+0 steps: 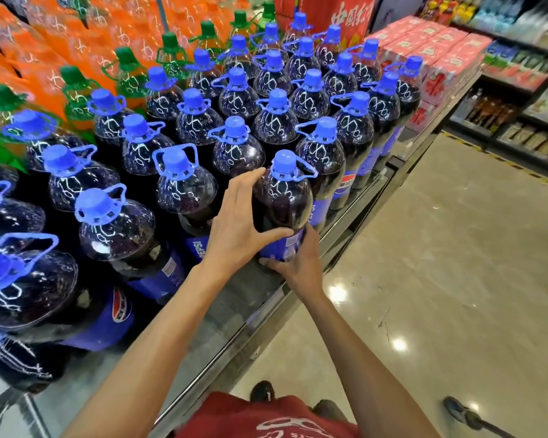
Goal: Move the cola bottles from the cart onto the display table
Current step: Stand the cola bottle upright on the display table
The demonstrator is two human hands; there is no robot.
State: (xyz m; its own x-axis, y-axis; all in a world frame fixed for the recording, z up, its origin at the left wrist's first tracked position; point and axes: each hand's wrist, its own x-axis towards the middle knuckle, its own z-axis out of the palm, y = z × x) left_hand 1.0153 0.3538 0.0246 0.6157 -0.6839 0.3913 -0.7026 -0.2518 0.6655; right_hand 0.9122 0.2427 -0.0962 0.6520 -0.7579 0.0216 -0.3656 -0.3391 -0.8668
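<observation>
At the front lip of the bench (231, 305), the cola bottle (282, 197) is clamped by curled fingers of left hand (238, 222) and right hand (295, 267); released this near the edge, it could topple to the floor (424, 248).

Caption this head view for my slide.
Left hand and right hand grip a cola bottle at the display table edge.

orange soda bottles (76, 90) with green caps crowd the far left, pink shrink-wrapped cases (440, 55) are stacked at the far end, a red banner (345, 17) stands behind them, stocked shelves (525, 99) line the right, striped tape (503, 159) edges the glossy floor (440, 248)
</observation>
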